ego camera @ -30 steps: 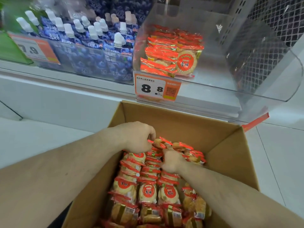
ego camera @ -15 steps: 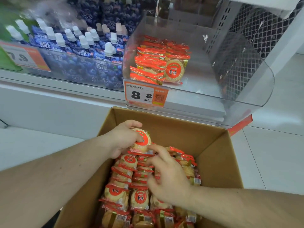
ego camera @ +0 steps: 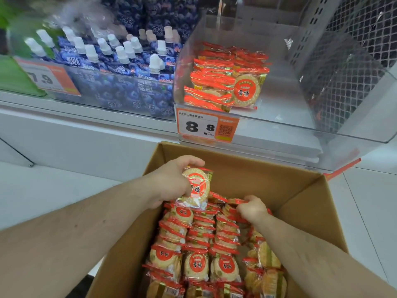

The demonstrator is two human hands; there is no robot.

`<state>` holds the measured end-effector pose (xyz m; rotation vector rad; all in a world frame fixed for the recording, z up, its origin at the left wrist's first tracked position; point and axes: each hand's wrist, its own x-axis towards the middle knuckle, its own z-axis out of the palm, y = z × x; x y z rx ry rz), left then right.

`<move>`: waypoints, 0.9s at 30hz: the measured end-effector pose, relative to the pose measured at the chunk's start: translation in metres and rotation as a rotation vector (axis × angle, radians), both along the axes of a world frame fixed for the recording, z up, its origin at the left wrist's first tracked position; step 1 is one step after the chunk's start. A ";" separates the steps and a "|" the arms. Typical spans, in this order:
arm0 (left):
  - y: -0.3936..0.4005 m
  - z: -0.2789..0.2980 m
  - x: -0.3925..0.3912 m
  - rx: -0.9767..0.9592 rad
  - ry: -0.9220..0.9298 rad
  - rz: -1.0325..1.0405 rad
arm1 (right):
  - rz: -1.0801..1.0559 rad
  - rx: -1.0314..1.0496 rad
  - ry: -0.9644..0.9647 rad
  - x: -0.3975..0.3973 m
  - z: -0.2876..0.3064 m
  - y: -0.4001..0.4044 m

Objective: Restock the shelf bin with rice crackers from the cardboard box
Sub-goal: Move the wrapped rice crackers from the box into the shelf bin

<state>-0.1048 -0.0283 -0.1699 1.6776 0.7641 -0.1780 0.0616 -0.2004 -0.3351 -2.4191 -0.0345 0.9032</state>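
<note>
A rice cracker pack (ego camera: 196, 187) sits lifted above the cardboard box (ego camera: 268, 181), the left hand (ego camera: 171, 183) curled round it. At four o'clock, the right hand (ego camera: 252, 208) pinches packs still in the box; the clear shelf bin (ego camera: 279, 87) at twelve o'clock holds a small stack.

Couldn't see the right hand's (ego camera: 251, 208) fingertips, buried among packs. Cardboard box (ego camera: 268, 183) chopped off at the bottom edge. Left price tag (ego camera: 48, 78) blurry, first digit partly lost.
</note>
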 end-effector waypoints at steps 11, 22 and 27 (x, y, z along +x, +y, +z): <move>-0.012 0.020 -0.002 0.092 -0.124 0.062 | -0.179 0.481 -0.012 -0.039 0.158 -0.038; -0.039 0.051 -0.013 0.007 -0.328 0.056 | -0.228 0.994 0.403 -0.084 0.240 -0.059; -0.057 0.060 -0.011 -0.180 -0.474 0.049 | -0.194 0.917 0.229 -0.097 0.235 -0.046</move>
